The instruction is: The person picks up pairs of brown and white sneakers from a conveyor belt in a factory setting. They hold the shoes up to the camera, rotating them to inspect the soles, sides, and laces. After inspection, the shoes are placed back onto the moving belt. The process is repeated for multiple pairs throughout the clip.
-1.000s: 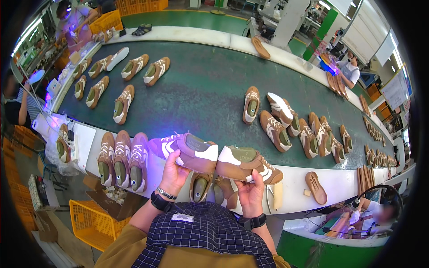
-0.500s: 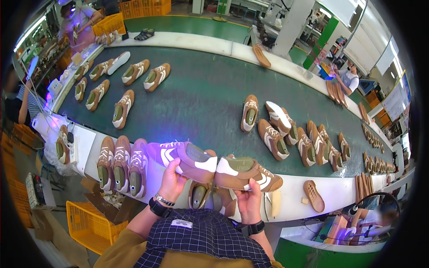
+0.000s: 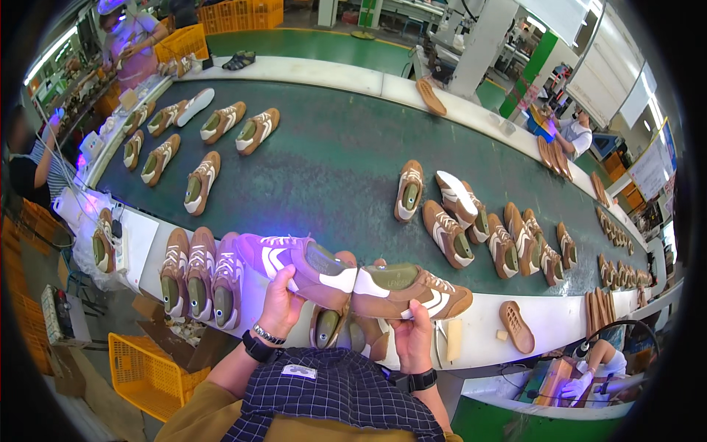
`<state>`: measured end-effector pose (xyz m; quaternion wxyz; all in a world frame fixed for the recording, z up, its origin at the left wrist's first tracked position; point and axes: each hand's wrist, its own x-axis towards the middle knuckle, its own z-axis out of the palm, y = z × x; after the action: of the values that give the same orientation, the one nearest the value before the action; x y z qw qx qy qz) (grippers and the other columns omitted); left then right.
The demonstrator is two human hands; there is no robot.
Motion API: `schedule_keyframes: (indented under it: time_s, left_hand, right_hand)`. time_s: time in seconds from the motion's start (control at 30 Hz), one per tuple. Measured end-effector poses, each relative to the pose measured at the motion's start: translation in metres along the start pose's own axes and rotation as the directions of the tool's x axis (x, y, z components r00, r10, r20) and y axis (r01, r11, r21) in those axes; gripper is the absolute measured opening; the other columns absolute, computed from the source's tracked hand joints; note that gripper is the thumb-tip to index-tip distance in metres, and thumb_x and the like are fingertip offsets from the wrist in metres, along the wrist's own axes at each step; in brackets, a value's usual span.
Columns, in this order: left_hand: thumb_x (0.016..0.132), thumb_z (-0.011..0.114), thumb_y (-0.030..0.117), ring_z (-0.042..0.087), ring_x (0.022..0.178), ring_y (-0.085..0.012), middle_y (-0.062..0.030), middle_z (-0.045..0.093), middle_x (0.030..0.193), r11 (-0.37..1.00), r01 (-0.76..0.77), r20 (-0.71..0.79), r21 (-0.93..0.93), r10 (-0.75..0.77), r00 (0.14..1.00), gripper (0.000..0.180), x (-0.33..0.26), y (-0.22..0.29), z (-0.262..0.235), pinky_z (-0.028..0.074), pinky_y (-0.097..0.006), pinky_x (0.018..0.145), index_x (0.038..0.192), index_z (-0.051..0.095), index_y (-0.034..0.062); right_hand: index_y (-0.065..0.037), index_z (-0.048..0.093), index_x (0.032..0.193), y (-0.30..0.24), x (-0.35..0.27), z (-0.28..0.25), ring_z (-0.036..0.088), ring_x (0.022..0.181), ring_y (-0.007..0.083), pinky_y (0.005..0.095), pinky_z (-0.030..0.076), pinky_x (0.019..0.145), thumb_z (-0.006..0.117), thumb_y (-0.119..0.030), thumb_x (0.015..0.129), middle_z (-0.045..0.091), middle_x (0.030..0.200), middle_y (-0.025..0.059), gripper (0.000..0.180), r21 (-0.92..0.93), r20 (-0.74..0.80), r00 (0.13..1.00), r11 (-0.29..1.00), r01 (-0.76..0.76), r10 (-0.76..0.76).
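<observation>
Fingers (image 3: 280, 281) closed, the left hand (image 3: 280, 313) grips one brown shoe (image 3: 320, 286) and the right hand (image 3: 414, 335) a second shoe (image 3: 398, 300), two in all, heel beside heel above the bench (image 3: 556, 313); three laced shoes (image 3: 199, 267) stand in a row at left, one sole (image 3: 517, 326) lies at right

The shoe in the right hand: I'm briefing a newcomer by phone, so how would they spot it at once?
Find the big dark-green work surface, then the white ledge along its near side. Above that ledge, the person's right hand holds a brown-and-white shoe. Its toe points right, unlike the purple-tinted shoe in the left hand, which points left.
</observation>
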<state>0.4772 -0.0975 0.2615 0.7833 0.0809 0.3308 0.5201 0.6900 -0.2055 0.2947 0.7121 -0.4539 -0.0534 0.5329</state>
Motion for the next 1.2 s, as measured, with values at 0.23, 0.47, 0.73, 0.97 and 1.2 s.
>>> schedule_keyframes:
  time_s: [0.23, 0.47, 0.73, 0.97, 1.2]
  left_hand:
    - [0.087, 0.056, 0.026, 0.055, 0.105, -0.0194, -0.0043, 0.058, 0.113, 0.995, 0.061, -0.007, -0.082, -0.061, 0.998, 0.033, 0.006, -0.007, -0.001, 0.045, -0.039, 0.09, 0.115, 0.052, 0.0092]
    - [0.085, 0.058, 0.028, 0.052, 0.11, -0.0224, -0.0056, 0.056, 0.117, 0.996, 0.058, -0.065, -0.073, -0.063, 0.996, 0.041, 0.009, -0.012, -0.006, 0.044, -0.041, 0.093, 0.12, 0.05, 0.0094]
    - [0.084, 0.058, 0.028, 0.051, 0.111, -0.0224, -0.0054, 0.054, 0.119, 0.996, 0.059, -0.051, -0.074, -0.063, 0.997, 0.043, 0.008, -0.013, -0.001, 0.043, -0.041, 0.094, 0.122, 0.048, 0.01]
    - [0.087, 0.055, 0.025, 0.054, 0.107, -0.0205, -0.0049, 0.057, 0.114, 0.994, 0.068, -0.058, -0.079, -0.073, 0.996, 0.034, 0.008, -0.013, -0.005, 0.045, -0.04, 0.091, 0.116, 0.052, 0.0091]
    - [0.088, 0.054, 0.02, 0.057, 0.1, -0.0174, -0.0034, 0.059, 0.107, 0.999, -0.05, -0.048, 0.008, 0.051, 0.998, 0.029, 0.001, -0.009, 0.004, 0.047, -0.038, 0.087, 0.113, 0.054, 0.0072]
  right_hand:
    - [-0.002, 0.049, 0.116, 0.008, 0.006, 0.004, 0.059, 0.1, 0.0221, 0.0368, 0.055, 0.08, 0.056, -0.02, 0.087, 0.058, 0.112, 0.0104, 0.035, 0.101, -0.032, 0.999, 0.995, -0.023, 0.026]
    - [-0.003, 0.05, 0.115, 0.01, 0.004, 0.008, 0.06, 0.099, 0.0215, 0.0367, 0.056, 0.079, 0.058, -0.021, 0.087, 0.058, 0.111, 0.0095, 0.034, 0.149, -0.055, 0.997, 0.988, -0.037, 0.045]
    - [-0.005, 0.046, 0.12, 0.012, 0.006, -0.001, 0.057, 0.101, 0.0244, 0.0396, 0.054, 0.082, 0.06, -0.023, 0.084, 0.056, 0.114, 0.0107, 0.043, 0.123, -0.073, 0.996, 0.992, -0.039, 0.048]
    - [-0.005, 0.047, 0.12, 0.014, 0.006, -0.007, 0.058, 0.101, 0.024, 0.039, 0.054, 0.083, 0.058, -0.023, 0.086, 0.056, 0.114, 0.0109, 0.04, 0.111, -0.07, 0.996, 0.993, -0.041, 0.049]
    - [-0.003, 0.048, 0.119, 0.006, 0.001, -0.01, 0.058, 0.103, 0.0232, 0.0385, 0.054, 0.083, 0.054, -0.019, 0.087, 0.057, 0.114, 0.0103, 0.036, 0.054, -0.014, 1.0, 0.998, 0.011, -0.011]
